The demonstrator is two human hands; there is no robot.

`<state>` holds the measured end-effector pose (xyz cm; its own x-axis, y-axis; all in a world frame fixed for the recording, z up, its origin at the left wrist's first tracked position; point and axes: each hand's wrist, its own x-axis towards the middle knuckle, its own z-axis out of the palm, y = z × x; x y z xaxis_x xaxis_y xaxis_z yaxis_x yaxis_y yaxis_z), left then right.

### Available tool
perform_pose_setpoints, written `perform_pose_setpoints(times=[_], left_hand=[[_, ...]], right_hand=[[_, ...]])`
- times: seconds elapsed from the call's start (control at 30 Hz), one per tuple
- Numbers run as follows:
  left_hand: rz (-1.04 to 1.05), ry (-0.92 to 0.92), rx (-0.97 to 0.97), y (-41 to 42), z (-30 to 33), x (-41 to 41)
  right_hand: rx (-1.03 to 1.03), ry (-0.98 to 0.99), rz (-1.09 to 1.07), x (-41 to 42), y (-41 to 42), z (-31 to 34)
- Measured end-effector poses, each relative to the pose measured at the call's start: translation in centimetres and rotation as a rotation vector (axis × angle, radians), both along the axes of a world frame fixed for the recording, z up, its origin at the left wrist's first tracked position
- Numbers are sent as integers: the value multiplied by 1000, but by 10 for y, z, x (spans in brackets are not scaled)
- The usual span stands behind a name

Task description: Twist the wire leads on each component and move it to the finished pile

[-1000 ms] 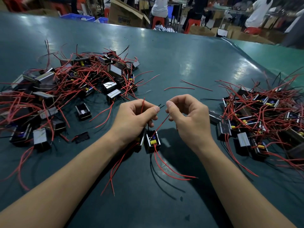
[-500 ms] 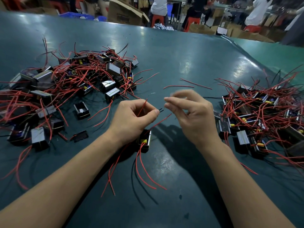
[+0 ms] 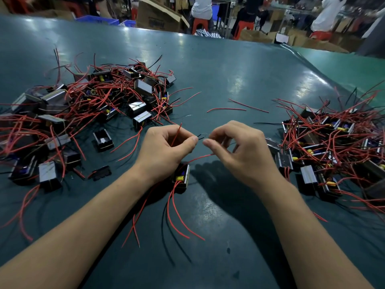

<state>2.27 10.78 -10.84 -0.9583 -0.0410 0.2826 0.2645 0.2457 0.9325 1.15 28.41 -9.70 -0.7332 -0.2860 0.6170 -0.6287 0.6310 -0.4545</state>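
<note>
L hand [image 3: 166, 144] is pinching the black lead ends [image 3: 200, 136] betw thumb and curled forefinger, a red lead [image 3: 176, 134] also poking up thru the same grip. R hand [image 3: 239, 147] is pinching the thin bare strand at the tip of those ends, thumb and forefinger pressed together, other fingers loosely curled behind. Both forearms are reaching in from the near edge of the bench [image 3: 218, 65], wrists raised, hands nearly meeting w/ fingertips just apart.

The component [image 3: 181, 178] is hanging just under the L wrist, near the middle of the bench toward the near edge: small black boxy housing, silvery metal side, a yellow part on its face. Cannot tell if it's touching the surface. Several thin red leads are trailing from it toward the near edge, curved and limp; another red lead is running up toward the R hand.

Bench top is a smooth dark-teal mat w/ glossy light patches. Left pile [image 3: 83, 107] of same black/silver components tangled in red wire is sitting toward the left edge; right pile [image 3: 333, 142] toward the right edge. Two loose red wire pieces [image 3: 237, 107] are lying betw the piles, farther back.
</note>
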Motion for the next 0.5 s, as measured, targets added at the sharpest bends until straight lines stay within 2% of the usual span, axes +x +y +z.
perform_pose_setpoints(times=[0.4, 0.5], left_hand=[[-72, -13, 5, 1, 0, 1], [-84, -20, 6, 1, 1, 2]], right_hand=[[-48, 97, 96, -7, 12, 0], [-132, -44, 140, -6, 12, 1]])
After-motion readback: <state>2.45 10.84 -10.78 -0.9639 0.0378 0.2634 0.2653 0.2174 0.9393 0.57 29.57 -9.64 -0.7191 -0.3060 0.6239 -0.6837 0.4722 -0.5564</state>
